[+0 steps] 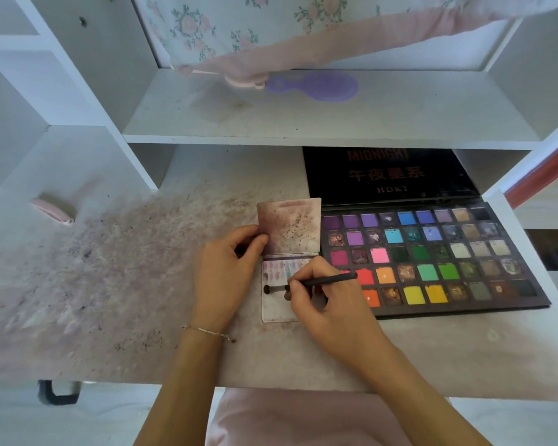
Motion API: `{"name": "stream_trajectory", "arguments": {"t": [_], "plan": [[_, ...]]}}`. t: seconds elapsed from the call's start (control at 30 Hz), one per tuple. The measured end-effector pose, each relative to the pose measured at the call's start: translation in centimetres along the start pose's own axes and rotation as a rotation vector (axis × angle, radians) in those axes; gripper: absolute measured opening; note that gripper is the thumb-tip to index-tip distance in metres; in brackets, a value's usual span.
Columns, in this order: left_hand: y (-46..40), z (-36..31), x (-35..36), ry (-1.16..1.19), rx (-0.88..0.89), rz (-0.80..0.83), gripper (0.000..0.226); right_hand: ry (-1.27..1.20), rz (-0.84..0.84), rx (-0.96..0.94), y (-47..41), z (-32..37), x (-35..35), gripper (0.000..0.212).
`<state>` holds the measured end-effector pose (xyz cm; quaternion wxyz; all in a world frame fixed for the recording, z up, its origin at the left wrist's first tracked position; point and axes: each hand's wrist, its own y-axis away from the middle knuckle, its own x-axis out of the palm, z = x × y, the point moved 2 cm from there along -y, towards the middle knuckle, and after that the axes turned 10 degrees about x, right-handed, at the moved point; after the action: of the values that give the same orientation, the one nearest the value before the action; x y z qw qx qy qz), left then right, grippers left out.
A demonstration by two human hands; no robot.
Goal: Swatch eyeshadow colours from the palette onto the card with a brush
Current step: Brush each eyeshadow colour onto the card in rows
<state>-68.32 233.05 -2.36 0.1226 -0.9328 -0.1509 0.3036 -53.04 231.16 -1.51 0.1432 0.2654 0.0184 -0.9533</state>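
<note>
While our right hand pinches the brush and draws its tip across the card, our left hand pinches the card's raised flap to steady it on the bench. We should keep strokes short and parallel, clear of earlier swatches. The palette lies open just beside the card.

2 hands, 1 brush, 1 card, 1 palette at 3 o'clock, 1 purple hairbrush at 12 o'clock.
</note>
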Motion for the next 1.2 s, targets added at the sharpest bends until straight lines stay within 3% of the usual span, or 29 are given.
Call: {"name": "stream_trajectory", "arguments": {"t": [0.93, 1.1, 1.2], "plan": [[0.1, 0.1, 0.1, 0.006, -0.002, -0.007, 0.015, -0.007, 0.001, -0.056, 0.2, -0.2, 0.0, 0.011], [0.0, -0.1, 0.0, -0.006, 0.006, -0.009, 0.015, -0.261, -0.138, -0.154, 0.3, 0.2, -0.8, 0.015], [0.0, -0.2, 0.0, -0.001, 0.001, -0.015, 0.017, -0.253, -0.212, -0.212, 0.3, 0.2, -1.4, 0.02]]}}
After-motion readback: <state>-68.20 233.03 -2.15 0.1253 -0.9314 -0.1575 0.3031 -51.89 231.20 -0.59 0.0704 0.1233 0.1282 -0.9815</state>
